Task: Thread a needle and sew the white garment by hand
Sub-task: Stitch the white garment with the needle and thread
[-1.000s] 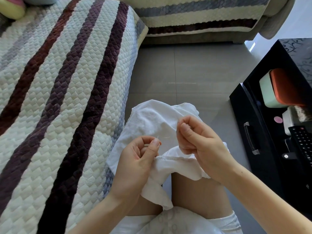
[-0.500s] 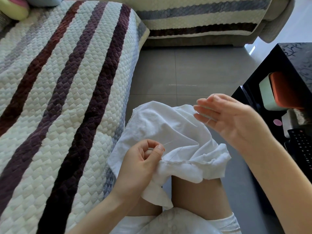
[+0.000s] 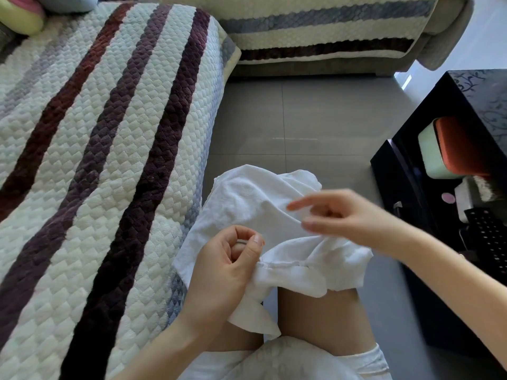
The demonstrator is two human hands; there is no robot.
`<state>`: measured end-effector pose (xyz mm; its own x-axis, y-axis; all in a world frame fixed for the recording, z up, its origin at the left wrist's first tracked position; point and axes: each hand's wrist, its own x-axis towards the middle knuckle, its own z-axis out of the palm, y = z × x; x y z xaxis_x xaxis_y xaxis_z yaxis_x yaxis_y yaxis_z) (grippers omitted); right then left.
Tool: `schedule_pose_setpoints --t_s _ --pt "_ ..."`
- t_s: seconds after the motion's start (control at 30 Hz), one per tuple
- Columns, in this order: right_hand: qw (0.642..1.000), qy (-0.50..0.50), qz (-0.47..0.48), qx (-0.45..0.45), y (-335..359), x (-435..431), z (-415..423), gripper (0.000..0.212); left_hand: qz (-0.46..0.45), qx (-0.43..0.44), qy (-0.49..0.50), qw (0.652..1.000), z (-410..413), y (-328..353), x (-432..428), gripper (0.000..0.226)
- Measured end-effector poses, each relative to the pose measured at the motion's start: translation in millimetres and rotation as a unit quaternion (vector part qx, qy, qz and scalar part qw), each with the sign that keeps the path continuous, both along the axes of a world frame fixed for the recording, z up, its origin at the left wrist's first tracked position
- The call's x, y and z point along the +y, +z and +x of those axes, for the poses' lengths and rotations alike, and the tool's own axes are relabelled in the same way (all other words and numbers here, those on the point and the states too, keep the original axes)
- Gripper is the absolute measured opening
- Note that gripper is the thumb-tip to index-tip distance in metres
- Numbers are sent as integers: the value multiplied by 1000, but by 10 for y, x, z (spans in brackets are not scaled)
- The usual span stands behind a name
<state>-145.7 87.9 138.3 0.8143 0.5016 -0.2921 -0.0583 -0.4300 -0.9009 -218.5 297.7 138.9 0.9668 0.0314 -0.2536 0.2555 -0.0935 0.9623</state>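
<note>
Right hand [image 3: 343, 218] is dropping back toward white garment [image 3: 241, 204], blurred, finger state unclear; left hand [image 3: 227, 267] is pinching the hem [image 3: 285, 266]. Stitching looks midway.

The grey tiled floor [image 3: 301, 119] is carrying a sofa [image 3: 444, 31] and, at the right, a black table [image 3: 480, 100]. A quilted cover [image 3: 109, 160] striped in cream, grey, maroon and dark purple is lying over the near seat, and a similar cover [image 3: 329, 31] is lying over the far one. A yellow-green and pink cushion [image 3: 19, 15] and a pale blue cushion [image 3: 71, 1] are resting on the near cover's far left corner. A green and orange box [image 3: 444, 149] is sitting on the table's lower shelf. The white garment [image 3: 247, 209] is lying draped over the person's bare knees.
</note>
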Motion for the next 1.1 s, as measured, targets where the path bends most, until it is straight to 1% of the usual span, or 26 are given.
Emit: schedule_pose_setpoints --t_s 0.03,0.1,0.17,0.2,0.3,0.43,0.6,0.67,0.8,0.9,1.0,1.1 --pt "999 48 -17 19 -38 45 -67 26 1 -3 -2 1000 4 12 -5 14" --pt "992 112 -52 19 -79 118 -153 23 5 -4 -7 1000 8 28 -10 14" --pt "987 145 -66 6 -88 136 -180 15 9 -3 -8 1000 7 33 -9 13" --pt "988 142 -59 6 -75 133 -186 11 10 -2 -8 1000 7 34 -7 13" --pt "995 102 -8 18 -33 105 -171 12 11 -2 -6 1000 14 40 1 14" --pt "998 49 43 11 22 64 -145 13 7 -1 -7 1000 19 39 7 14" --pt "993 19 114 37 114 23 -118 17 -3 7 -8 1000 23 35 9 13" --pt "987 -23 152 48 158 4 -79 12 -6 13 -9 1000 25 38 13 13" --pt "958 -119 250 80 295 -33 64 8 -13 18 -13 1000 22 42 12 14" --pt "945 -152 275 91 365 -10 171 10 -21 19 -17 999 23 46 0 15" --pt "940 -161 282 103 398 29 228 13 -18 16 -25 999 21 38 10 15" --pt "941 -177 270 105 419 22 265 12 -26 9 -46 999 6 36 50 27"
